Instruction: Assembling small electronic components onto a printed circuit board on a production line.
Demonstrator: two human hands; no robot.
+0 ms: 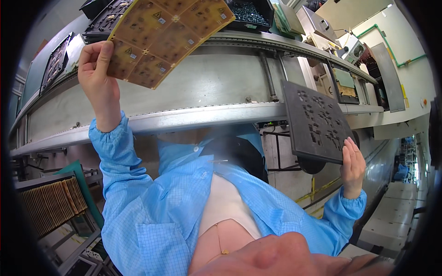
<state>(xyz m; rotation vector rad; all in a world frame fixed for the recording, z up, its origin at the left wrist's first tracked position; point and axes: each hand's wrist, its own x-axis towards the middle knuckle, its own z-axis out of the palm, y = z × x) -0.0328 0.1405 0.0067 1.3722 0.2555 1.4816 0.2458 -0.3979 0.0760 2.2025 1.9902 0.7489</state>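
Observation:
Raised at the upper left, my left hand (99, 76) pinches the left edge of a yellow-brown circuit board panel (168, 39), thumb in front. The panel is divided into several sections with small warning triangles and white labels, and it tilts above the conveyor. At the right, my right hand (353, 165) grips the lower right edge of a flat black tray (317, 122) with many cut-outs. That tray is held up at a slant in front of the conveyor's near rail (207, 117). Part of the right hand's fingers is hidden behind the tray.
A black bin (251, 16) of small dark parts stands beyond the conveyor, beside a stack of green boards (287, 20). Black fixtures (57, 62) sit at the far left. A rack of upright brown boards (55, 200) stands at the lower left. Another loaded fixture (343, 83) rests on the line at the right.

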